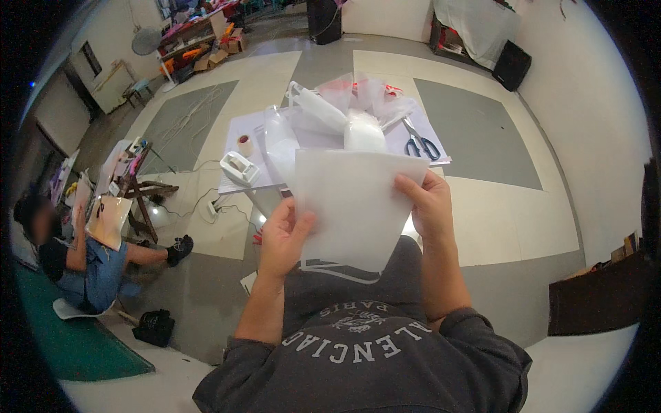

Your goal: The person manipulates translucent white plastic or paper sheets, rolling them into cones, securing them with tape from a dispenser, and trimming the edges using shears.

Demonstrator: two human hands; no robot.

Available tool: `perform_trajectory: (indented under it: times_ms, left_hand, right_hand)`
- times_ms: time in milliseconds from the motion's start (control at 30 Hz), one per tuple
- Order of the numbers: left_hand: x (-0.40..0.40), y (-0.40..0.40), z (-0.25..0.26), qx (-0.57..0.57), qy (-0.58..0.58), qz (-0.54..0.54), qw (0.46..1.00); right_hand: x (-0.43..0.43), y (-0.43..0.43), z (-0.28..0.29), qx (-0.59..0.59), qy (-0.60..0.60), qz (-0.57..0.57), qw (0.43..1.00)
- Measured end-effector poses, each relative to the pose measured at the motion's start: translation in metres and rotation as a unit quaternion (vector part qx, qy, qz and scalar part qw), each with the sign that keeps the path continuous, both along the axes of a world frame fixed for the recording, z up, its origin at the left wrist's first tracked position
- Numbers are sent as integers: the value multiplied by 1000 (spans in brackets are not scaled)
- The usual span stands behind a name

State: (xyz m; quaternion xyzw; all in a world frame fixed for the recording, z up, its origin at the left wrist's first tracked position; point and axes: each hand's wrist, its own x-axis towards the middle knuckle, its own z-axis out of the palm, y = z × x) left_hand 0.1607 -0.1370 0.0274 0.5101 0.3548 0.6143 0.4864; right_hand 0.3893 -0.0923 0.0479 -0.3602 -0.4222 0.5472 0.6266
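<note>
A translucent white plastic sheet or bag [351,206] is held up between both hands above my lap. My left hand [292,232] grips its left side, thumb in front. At its upper right edge, my right hand [426,199] pinches it between thumb and fingers. A white strip hangs at its lower edge. Beyond it, a small white table [240,126] carries a white tape dispenser [239,169], a roll of tape [245,146], dark-handled scissors [421,144], a wrapped white bundle [364,131] and several pieces of clear and white plastic.
To the left, a seated person [77,258] holds a clear packet [108,217] beside a folding wooden table [135,188]. Cables and a power strip [211,208] lie on the tiled floor. A dark cabinet [594,299] stands at the right, a black speaker [512,65] farther back.
</note>
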Motion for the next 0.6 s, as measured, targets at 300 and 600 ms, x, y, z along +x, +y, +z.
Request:
perform_trajectory:
  times_ms: [300, 600]
  left_hand:
    - [10, -2, 10, -29, -34, 75, 996]
    - [12, -10, 15, -28, -41, 62, 997]
  right_hand:
    - [-2, -9, 1, 4, 26, -10, 1000]
    - [1, -10, 3, 21, 20, -10, 1000]
